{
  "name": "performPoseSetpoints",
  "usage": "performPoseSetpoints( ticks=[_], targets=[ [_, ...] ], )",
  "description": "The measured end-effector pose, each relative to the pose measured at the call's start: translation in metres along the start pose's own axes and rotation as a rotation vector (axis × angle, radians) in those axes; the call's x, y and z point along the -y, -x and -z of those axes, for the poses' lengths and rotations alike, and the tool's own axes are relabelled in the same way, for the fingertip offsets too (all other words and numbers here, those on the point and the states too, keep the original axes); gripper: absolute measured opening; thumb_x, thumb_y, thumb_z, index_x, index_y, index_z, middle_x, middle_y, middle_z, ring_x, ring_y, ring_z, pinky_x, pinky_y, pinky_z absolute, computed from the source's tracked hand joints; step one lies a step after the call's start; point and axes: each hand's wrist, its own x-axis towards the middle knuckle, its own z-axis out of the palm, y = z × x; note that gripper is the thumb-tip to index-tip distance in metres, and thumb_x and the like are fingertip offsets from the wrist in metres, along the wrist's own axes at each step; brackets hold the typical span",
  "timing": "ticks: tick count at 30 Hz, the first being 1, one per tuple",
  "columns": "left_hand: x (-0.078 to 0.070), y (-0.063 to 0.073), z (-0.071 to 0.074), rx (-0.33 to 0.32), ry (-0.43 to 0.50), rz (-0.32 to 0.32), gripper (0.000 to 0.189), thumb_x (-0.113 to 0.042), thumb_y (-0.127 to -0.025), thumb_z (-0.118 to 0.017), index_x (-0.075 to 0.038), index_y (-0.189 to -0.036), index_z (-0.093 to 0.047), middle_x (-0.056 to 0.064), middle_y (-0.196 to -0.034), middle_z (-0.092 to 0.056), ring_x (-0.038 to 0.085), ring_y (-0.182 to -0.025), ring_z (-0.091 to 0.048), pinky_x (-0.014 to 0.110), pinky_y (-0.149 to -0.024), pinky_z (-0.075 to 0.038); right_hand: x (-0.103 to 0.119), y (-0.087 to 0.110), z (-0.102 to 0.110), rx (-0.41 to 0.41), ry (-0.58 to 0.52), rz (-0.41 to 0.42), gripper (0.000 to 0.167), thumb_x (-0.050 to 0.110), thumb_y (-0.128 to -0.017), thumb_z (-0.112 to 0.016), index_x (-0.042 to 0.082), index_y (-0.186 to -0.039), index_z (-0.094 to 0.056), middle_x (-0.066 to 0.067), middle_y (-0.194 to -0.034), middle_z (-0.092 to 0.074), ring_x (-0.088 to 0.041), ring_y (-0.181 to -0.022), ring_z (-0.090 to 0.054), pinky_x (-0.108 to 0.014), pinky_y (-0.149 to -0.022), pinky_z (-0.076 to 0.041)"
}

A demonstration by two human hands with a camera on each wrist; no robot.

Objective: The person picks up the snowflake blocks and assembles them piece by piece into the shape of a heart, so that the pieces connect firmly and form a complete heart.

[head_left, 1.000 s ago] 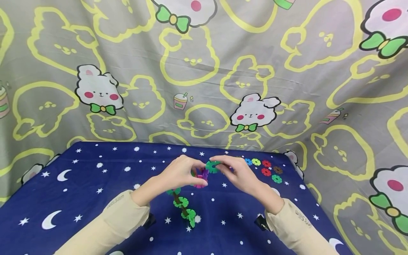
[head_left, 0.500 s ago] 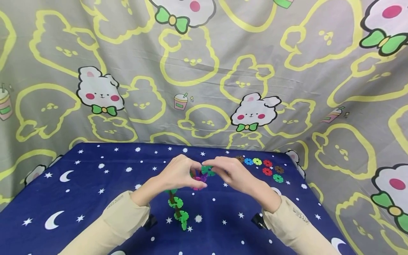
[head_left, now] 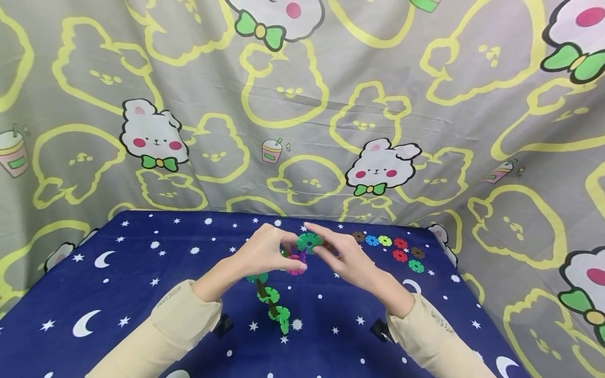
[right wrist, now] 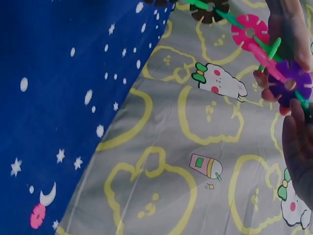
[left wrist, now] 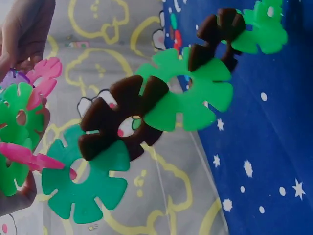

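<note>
The left hand [head_left: 268, 249] pinches the upper end of a chain of notched plastic discs [head_left: 268, 295], likely to steady it while its green-and-brown length hangs down. The right hand's [head_left: 348, 257] grip pinches a dark-green notched plastic disc [head_left: 303, 241] by its edge, beside a purple notched plastic disc [right wrist: 280, 91], probably to leave its other slots uncovered. Loose coloured plastic discs [head_left: 397, 257] lie on the blue, starry cloth-covered counter [head_left: 340, 307], seemingly spread for easy picking

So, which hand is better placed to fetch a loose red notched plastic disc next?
Probably the right hand: it is nearer the red discs, though pinching a green plastic disc; the left hand grips the multicoloured plastic disc chain.
</note>
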Motion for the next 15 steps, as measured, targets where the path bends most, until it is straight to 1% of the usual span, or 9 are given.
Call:
performPoseSetpoints(
  ticks=[2, 3, 4, 6, 7, 9, 10, 12, 15],
  targets=[
    [0.002, 0.000, -0.001, 0.013, 0.029, 0.004, 0.022, -0.033, -0.073, -0.075, -0.013, -0.078, -0.066, -0.006, -0.068, -0.067, 0.005, -0.064, -0.062, 0.018, -0.051, -0.044, 0.000, 0.002, -0.004, -0.037, -0.007, -0.046, 0.044, -0.008, -0.083, -0.058, -0.001, -0.125, -0.047, -0.005, -0.073, -0.060, -0.006, -0.061, -0.055, -0.019, -0.055, -0.045],
    [0.004, 0.000, -0.002, 0.025, 0.059, 0.009, 0.023, -0.032, -0.074, -0.075, -0.012, -0.083, -0.068, -0.004, -0.072, -0.068, 0.007, -0.069, -0.064, 0.019, -0.055, -0.046, 0.000, 0.003, -0.006, -0.055, -0.004, -0.063, 0.042, -0.008, -0.083, -0.059, -0.001, -0.122, -0.047, -0.004, -0.069, -0.058, -0.006, -0.060, -0.056, -0.020, -0.054, -0.046],
    [0.005, 0.001, -0.002, 0.032, 0.101, 0.022, 0.026, -0.031, -0.076, -0.073, -0.010, -0.092, -0.069, -0.002, -0.079, -0.070, 0.010, -0.074, -0.065, 0.020, -0.060, -0.049, 0.000, 0.003, -0.008, -0.069, -0.005, -0.074, 0.040, -0.008, -0.082, -0.059, -0.001, -0.120, -0.048, -0.003, -0.067, -0.058, -0.005, -0.058, -0.056, -0.019, -0.053, -0.045],
    [0.009, 0.001, -0.002, 0.013, 0.191, 0.056, 0.035, -0.027, -0.081, -0.069, -0.006, -0.108, -0.065, 0.003, -0.090, -0.070, 0.014, -0.083, -0.066, 0.025, -0.068, -0.051, -0.002, 0.004, -0.012, -0.099, -0.005, -0.081, 0.037, -0.009, -0.083, -0.059, -0.001, -0.117, -0.048, -0.004, -0.066, -0.057, -0.005, -0.056, -0.054, -0.020, -0.052, -0.045],
    [0.010, 0.002, -0.001, -0.007, 0.239, 0.078, 0.038, -0.025, -0.083, -0.067, -0.005, -0.116, -0.062, 0.006, -0.094, -0.069, 0.017, -0.087, -0.065, 0.028, -0.073, -0.051, -0.003, 0.003, -0.013, -0.110, -0.003, -0.083, 0.037, -0.009, -0.083, -0.059, -0.001, -0.117, -0.048, -0.004, -0.066, -0.058, -0.005, -0.055, -0.054, -0.020, -0.051, -0.045],
    [0.011, 0.001, -0.001, -0.061, 0.318, 0.116, 0.044, -0.019, -0.086, -0.063, -0.004, -0.127, -0.053, 0.010, -0.099, -0.068, 0.021, -0.090, -0.065, 0.033, -0.077, -0.051, -0.004, 0.003, -0.016, -0.126, 0.000, -0.088, 0.036, -0.008, -0.083, -0.059, 0.000, -0.116, -0.048, -0.005, -0.065, -0.058, -0.006, -0.054, -0.054, -0.020, -0.050, -0.045],
    [0.011, 0.001, 0.000, -0.092, 0.337, 0.133, 0.045, -0.017, -0.087, -0.062, -0.004, -0.129, -0.051, 0.011, -0.099, -0.068, 0.021, -0.090, -0.065, 0.034, -0.077, -0.051, -0.004, 0.002, -0.017, -0.133, 0.001, -0.090, 0.036, -0.008, -0.083, -0.059, 0.000, -0.116, -0.048, -0.006, -0.066, -0.059, -0.007, -0.054, -0.054, -0.020, -0.050, -0.045],
    [0.009, 0.000, -0.001, -0.137, 0.347, 0.143, 0.044, -0.013, -0.087, -0.061, -0.006, -0.130, -0.050, 0.010, -0.094, -0.068, 0.021, -0.087, -0.065, 0.036, -0.076, -0.051, -0.004, 0.001, -0.020, -0.143, 0.001, -0.100, 0.035, -0.007, -0.083, -0.059, -0.001, -0.115, -0.048, -0.006, -0.066, -0.059, -0.008, -0.054, -0.055, -0.020, -0.050, -0.045],
    [0.006, -0.002, -0.004, -0.192, 0.300, 0.119, 0.044, -0.008, -0.085, -0.063, -0.005, -0.127, -0.052, 0.008, -0.086, -0.068, 0.019, -0.080, -0.066, 0.032, -0.069, -0.051, -0.005, -0.001, -0.023, -0.150, -0.005, -0.111, 0.034, -0.007, -0.083, -0.060, -0.002, -0.114, -0.048, -0.006, -0.067, -0.061, -0.010, -0.054, -0.057, -0.020, -0.051, -0.046]
  ],
)
